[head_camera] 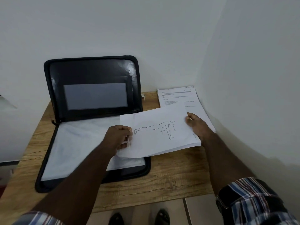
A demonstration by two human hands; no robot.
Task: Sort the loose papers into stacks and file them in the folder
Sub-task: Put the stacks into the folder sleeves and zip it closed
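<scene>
Papers with a push-up line drawing on top (pixel 159 132) hang as a thin stack between both hands, half over the open black zip folder (pixel 90 120) on the wooden table (pixel 146 187). The left hand (pixel 119 137) pinches the near-left edge; the right hand (pixel 197 125) grips the right edge. Filing seems underway: next, the stack likely needs sliding left, squared inside the folder's zipper rim. A printed stack (pixel 177 98) crowds the wall corner, so free room lies leftward.

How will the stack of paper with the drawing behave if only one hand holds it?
The stack would probably droop: it looks thin, and both hands support opposite edges. Its sheets fan slightly at the near corner, so they may slide apart.
</scene>
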